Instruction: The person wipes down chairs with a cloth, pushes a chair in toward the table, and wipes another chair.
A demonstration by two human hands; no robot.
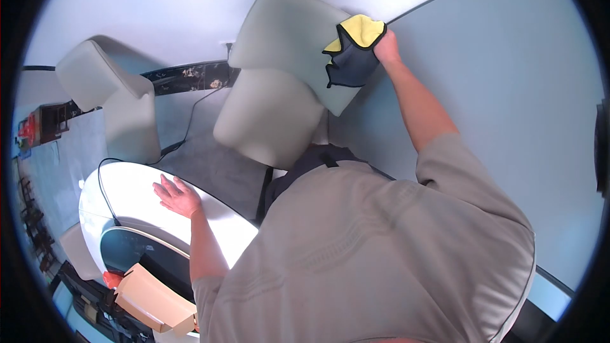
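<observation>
With the right hand (386, 49) I'm gripping the yellow-and-grey microfibre cloth (357, 57) by its right border, fingers hidden; it's extending leftward across the chair backrest (289, 32)'s right edge. The left hand (179, 197) is resting, fingers parted, near the white table (219, 232)'s curved edge.

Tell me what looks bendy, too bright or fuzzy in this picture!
In the head view, the edge of the grey surface bows, probably from a wide lens; also there, the white table glares around the left hand; at that view's far left, small dark shapes blur; the cloth looks clearer.
</observation>
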